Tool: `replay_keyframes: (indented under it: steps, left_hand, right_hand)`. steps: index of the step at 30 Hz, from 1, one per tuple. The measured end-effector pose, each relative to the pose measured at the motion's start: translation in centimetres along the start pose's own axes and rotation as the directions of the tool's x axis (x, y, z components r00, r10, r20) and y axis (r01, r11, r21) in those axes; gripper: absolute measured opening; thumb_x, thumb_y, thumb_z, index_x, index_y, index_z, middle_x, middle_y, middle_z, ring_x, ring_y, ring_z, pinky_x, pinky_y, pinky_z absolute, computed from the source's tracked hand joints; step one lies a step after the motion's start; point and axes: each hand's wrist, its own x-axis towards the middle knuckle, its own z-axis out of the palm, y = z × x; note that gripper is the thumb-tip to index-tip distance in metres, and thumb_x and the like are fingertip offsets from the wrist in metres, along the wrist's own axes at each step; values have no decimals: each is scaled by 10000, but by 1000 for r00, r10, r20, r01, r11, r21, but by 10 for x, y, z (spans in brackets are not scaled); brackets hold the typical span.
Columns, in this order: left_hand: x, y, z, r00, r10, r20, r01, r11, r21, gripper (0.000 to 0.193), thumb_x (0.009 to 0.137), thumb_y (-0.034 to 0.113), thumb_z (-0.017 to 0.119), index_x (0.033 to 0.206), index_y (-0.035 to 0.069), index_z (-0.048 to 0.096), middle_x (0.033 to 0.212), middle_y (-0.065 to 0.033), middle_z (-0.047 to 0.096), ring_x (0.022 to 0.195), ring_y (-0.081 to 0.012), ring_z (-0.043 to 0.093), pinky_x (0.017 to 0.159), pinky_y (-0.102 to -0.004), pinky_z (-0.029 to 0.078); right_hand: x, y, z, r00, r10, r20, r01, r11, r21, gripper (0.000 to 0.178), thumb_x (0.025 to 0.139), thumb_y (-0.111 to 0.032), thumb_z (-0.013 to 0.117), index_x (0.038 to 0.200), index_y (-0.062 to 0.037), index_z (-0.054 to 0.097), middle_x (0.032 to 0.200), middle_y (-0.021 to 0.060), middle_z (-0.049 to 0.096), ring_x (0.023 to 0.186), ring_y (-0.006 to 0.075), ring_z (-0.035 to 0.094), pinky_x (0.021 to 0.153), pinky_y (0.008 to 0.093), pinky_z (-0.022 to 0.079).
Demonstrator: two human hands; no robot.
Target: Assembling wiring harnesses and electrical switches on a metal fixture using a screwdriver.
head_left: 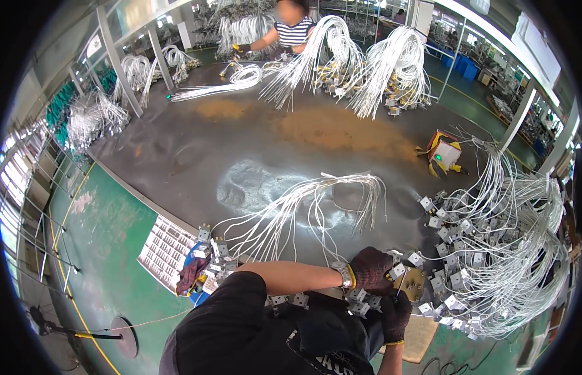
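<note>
My left hand (371, 270), in a dark checked work glove, reaches across with bent fingers to a small silvery metal box (397, 271) at its fingertips. Just below it, my right hand (396, 317), gloved too, is closed around a thin rod-like tool (401, 280) that points up toward that box. Beside both hands lies a brass-coloured plate (415, 282) with small pegs or holes on it. Several more metal boxes (360, 303) sit against my front, under the left hand. White cables (322, 181) stretch over the table beyond my left arm.
A large heap of white cables with metal boxes (516, 231) covers the table's right end. A red-and-white box (443, 154) with yellow straps stands behind it. Cable bundles (394, 65) lie along the far edge, near another person (293, 31). At left is a white tray (166, 248).
</note>
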Motion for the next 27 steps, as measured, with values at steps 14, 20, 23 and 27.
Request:
replay_keyframes:
  steps: [14,20,23,27]
  left_hand:
    - [0,-6,10,995,102,-15,-99,987,124,671,713,614,788,1108,76,726,789,-168,722,730,-352,717,692,-447,572]
    - [1,-17,16,969,229,-98,-222,972,76,721,715,585,799,1212,82,657,862,-168,714,788,-362,705,726,-471,543]
    - [2,-22,23,941,273,-198,-275,961,20,651,690,641,779,1062,111,717,836,-147,718,785,-308,716,727,-436,545]
    - [-6,-18,31,945,248,-212,-213,962,172,622,699,629,773,1011,96,703,828,-166,689,785,-325,694,721,-449,534]
  right_hand:
    - [54,15,-12,992,13,-127,10,983,185,341,939,-53,609,1279,-24,604,935,46,665,746,122,626,646,275,524]
    - [68,19,-20,997,67,-23,-65,993,101,274,911,-88,629,1179,-30,643,915,35,665,750,106,618,627,275,514]
    - [66,16,-22,995,102,4,-102,991,88,211,903,-95,628,1103,-31,652,885,28,658,728,96,606,609,272,501]
    - [57,12,-25,1000,-3,-12,2,999,-45,177,901,-111,634,1056,-29,648,820,36,640,679,91,585,570,274,478]
